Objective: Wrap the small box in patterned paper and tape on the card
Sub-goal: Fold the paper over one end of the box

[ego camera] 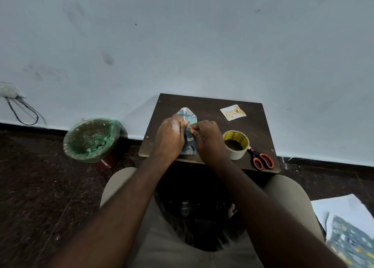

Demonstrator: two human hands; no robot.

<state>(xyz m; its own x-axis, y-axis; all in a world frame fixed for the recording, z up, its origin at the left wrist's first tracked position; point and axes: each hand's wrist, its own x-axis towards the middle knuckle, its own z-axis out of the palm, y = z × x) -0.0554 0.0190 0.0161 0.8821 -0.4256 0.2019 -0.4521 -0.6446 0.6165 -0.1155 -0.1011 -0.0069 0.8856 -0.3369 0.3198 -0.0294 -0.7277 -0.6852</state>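
Pinching the wrapped box (187,114), left hand (171,135) and right hand (208,141), fingers curled.

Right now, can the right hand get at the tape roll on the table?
Probably yes. The tape roll stands just beside the right hand, with nothing between them. But that hand pinches the patterned paper, so it must let go first.

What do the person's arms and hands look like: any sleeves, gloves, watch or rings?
The left forearm and right forearm are bare to the frame's edge; no sleeve shows. The left hand and right hand wear no gloves, no watch or band at either wrist, and no rings that I can make out. Beige trousers cover the lap.
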